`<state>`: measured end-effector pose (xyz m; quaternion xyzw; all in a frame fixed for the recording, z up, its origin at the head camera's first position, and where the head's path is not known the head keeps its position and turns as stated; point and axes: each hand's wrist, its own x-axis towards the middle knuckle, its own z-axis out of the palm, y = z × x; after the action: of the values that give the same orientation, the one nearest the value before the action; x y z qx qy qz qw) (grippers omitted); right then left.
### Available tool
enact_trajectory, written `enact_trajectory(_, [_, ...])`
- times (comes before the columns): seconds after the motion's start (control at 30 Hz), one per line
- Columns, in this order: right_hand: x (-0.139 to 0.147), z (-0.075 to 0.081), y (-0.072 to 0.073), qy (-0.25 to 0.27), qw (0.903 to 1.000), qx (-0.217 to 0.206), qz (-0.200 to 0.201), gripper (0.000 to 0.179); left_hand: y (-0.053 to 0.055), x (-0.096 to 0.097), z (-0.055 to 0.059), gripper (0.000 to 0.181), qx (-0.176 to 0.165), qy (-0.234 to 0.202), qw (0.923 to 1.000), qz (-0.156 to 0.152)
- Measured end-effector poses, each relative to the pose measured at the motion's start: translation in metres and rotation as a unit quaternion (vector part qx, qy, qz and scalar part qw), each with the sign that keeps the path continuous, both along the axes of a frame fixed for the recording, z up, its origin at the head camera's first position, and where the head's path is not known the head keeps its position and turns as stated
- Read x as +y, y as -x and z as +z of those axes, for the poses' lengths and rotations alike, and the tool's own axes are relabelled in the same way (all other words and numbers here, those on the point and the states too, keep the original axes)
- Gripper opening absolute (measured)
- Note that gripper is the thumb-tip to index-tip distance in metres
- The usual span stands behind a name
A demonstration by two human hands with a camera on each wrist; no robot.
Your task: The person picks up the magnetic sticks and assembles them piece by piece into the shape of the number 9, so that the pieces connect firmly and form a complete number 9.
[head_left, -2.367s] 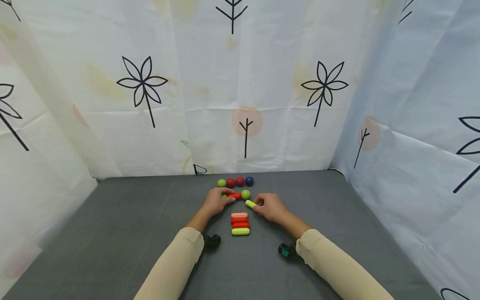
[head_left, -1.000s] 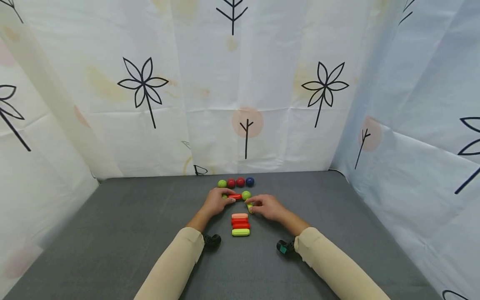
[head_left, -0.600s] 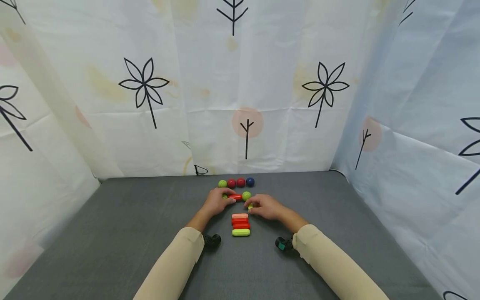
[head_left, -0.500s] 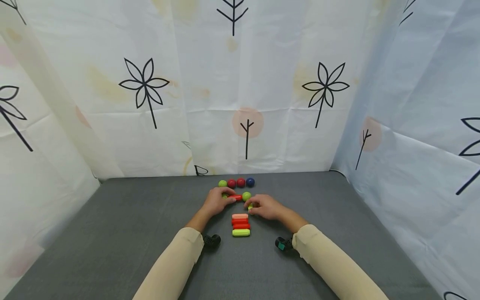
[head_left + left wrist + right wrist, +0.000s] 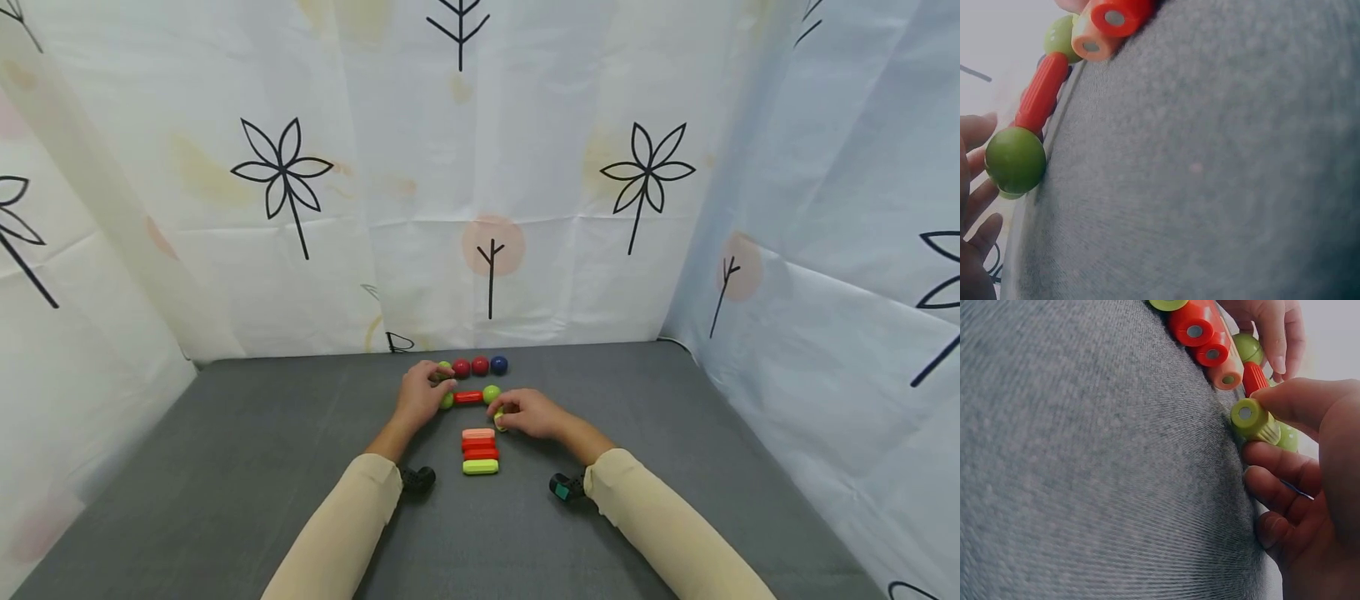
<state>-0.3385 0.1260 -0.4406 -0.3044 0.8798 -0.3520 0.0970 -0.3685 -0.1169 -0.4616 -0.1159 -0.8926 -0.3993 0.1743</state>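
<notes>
My right hand (image 5: 531,412) pinches a yellow-green magnetic rod (image 5: 1260,422) between thumb and fingers, its magnet-tipped end facing the right wrist camera. The rod's other end meets a green ball (image 5: 491,394). From that ball a red magnetic rod (image 5: 469,397) runs left to a second green ball (image 5: 1015,160). My left hand (image 5: 420,393) is beside this left ball with fingers spread and relaxed, holding nothing. Its fingertips reach toward the back row and partly cover the green ball (image 5: 445,365) there.
The back row continues with two red balls (image 5: 470,367) and a blue ball (image 5: 499,365). In front lies a stack of rods: one salmon (image 5: 478,433), two red (image 5: 480,448), one yellow-green (image 5: 480,467). Grey cloth (image 5: 262,467) covers the table, with patterned curtains (image 5: 420,167) around.
My right hand has turned the yellow-green rod to point toward me and brought it under the right green ball. My left hand has let go of the red rod and left ball, moving back and left.
</notes>
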Motion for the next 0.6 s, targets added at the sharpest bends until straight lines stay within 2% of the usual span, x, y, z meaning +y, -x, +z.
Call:
enact_trajectory(0.17, [0.000,0.000,0.001,0.006,0.9996,-0.025,-0.008,0.017,0.003,-0.004,0.002,0.019,-0.002,0.010,0.9999,0.012])
enact_trajectory(0.4, [0.001,-0.002,0.003,0.022,0.9990,-0.038,-0.002,0.018,0.010,-0.010,0.002,0.033,-0.034,0.052,0.9981,0.004])
enact_trajectory(0.6, [0.002,-0.004,0.004,0.039,0.9984,-0.040,0.005,0.019,0.013,-0.011,0.005,0.041,-0.072,0.101,0.9922,-0.007])
